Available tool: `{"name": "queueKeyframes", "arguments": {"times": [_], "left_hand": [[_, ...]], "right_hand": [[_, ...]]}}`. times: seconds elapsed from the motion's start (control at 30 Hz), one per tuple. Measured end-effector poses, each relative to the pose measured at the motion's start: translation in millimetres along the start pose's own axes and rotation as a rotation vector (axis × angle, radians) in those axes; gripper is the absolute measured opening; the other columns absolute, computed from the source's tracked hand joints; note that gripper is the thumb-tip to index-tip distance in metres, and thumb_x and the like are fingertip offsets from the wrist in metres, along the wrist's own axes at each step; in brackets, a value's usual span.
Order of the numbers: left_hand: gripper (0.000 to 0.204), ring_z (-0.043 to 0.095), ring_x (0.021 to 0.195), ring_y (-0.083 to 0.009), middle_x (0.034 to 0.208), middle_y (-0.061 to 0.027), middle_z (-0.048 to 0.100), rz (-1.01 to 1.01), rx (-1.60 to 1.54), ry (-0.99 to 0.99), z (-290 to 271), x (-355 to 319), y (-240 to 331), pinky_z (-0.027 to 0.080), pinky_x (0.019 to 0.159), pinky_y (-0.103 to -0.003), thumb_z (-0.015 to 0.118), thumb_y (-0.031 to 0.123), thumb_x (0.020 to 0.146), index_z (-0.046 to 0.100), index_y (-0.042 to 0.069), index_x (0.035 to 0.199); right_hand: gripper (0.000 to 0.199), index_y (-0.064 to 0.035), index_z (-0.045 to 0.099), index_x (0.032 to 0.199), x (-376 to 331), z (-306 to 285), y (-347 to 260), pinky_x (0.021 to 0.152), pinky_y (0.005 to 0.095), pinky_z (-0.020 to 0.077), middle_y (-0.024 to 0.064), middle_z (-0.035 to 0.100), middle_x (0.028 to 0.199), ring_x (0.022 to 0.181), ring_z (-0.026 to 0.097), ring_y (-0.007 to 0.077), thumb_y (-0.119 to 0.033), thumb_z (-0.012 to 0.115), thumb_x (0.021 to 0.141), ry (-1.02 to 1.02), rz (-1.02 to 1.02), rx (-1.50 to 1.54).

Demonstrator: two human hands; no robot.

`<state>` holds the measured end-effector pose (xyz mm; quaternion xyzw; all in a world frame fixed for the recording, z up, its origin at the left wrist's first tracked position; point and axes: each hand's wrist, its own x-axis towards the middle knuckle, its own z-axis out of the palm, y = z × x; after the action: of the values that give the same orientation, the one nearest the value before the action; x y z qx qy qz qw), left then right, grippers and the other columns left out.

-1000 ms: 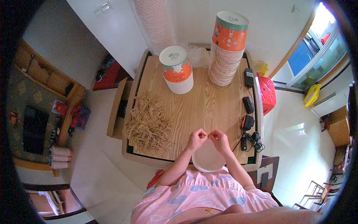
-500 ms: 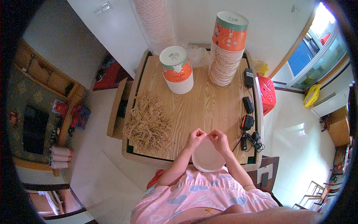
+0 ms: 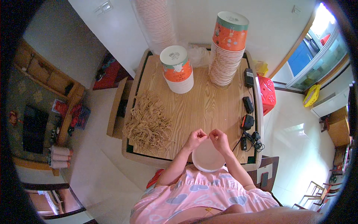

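Observation:
A white paper bucket [image 3: 209, 157] rests at the table's near edge against my body, with its pale round interior facing up. My left hand [image 3: 196, 139] is closed in a pinch at the bucket's far rim. Close beside it, my right hand [image 3: 220, 141] pinches at the same rim. What lies between the fingertips is too small to make out. To the left on the table lies a loose heap of tan paper-twine cords [image 3: 148, 123].
An upside-down short stack of orange-and-green paper buckets [image 3: 177, 71] stands at mid-table. A taller stack [image 3: 228, 48] rises behind right, a bagged one [image 3: 154, 26] behind left. Black power adapters and cables [image 3: 247, 122] line the right edge. A red plastic stool [image 3: 266, 95] stands beyond.
My fingertips have shifted slightly at the bucket's far rim, and a bit of tan strand that showed by the right fingers is less visible. The bucket and stacks stay put.

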<state>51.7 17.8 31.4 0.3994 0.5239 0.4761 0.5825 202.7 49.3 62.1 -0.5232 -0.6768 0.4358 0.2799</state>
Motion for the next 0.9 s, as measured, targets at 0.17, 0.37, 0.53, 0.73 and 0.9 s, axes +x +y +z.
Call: {"name": "queueKeyframes", "arguments": {"times": [0.17,0.37,0.53,0.73,0.9], "left_hand": [[0.007,0.051,0.061,-0.0041,0.068,0.0015,0.057,0.033,0.028,0.009,-1.4,3.4,-1.5,0.042,0.055,-0.019,0.062,0.003,0.076,0.055,0.004,0.072],[0.009,0.050,0.061,-0.0036,0.067,0.0020,0.056,0.062,0.069,-0.002,-1.0,5.3,-1.6,0.042,0.055,-0.019,0.063,0.003,0.075,0.054,0.004,0.071],[0.010,0.052,0.063,-0.0050,0.068,0.0030,0.057,0.054,0.131,-0.014,-3.1,6.0,-8.4,0.044,0.059,-0.020,0.064,0.001,0.074,0.055,0.006,0.072],[0.012,0.052,0.066,-0.0061,0.070,0.0024,0.058,0.207,0.178,0.012,2.8,7.2,-5.1,0.044,0.060,-0.021,0.065,0.000,0.072,0.054,0.005,0.072],[0.012,0.051,0.065,-0.0058,0.072,0.0016,0.058,0.176,0.177,0.024,1.0,7.5,-11.8,0.042,0.058,-0.021,0.064,0.000,0.071,0.054,0.004,0.071]], "right_hand": [[0.006,0.0005,0.059,0.078,0.7,1.9,4.5,0.061,0.0262,0.0448,0.0064,0.060,0.068,0.065,0.056,0.0119,-0.004,0.059,0.075,0.015,0.003,0.064],[0.007,-0.0001,0.060,0.079,3.5,2.6,9.3,0.060,0.0250,0.0435,0.0052,0.060,0.068,0.065,0.054,0.0103,-0.006,0.061,0.076,0.009,-0.004,0.085],[0.007,0.0001,0.060,0.080,2.2,2.3,-0.1,0.061,0.0256,0.0437,0.0054,0.061,0.071,0.066,0.054,0.0106,-0.006,0.060,0.077,0.022,0.045,0.063],[0.007,0.0008,0.060,0.082,5.0,3.6,6.3,0.062,0.0262,0.0440,0.0068,0.061,0.074,0.068,0.055,0.0125,-0.005,0.058,0.079,-0.007,-0.025,0.148],[0.007,0.0012,0.060,0.083,5.0,4.3,9.8,0.062,0.0256,0.0439,0.0065,0.061,0.074,0.068,0.055,0.0126,-0.005,0.058,0.080,0.026,-0.016,0.151]]}}
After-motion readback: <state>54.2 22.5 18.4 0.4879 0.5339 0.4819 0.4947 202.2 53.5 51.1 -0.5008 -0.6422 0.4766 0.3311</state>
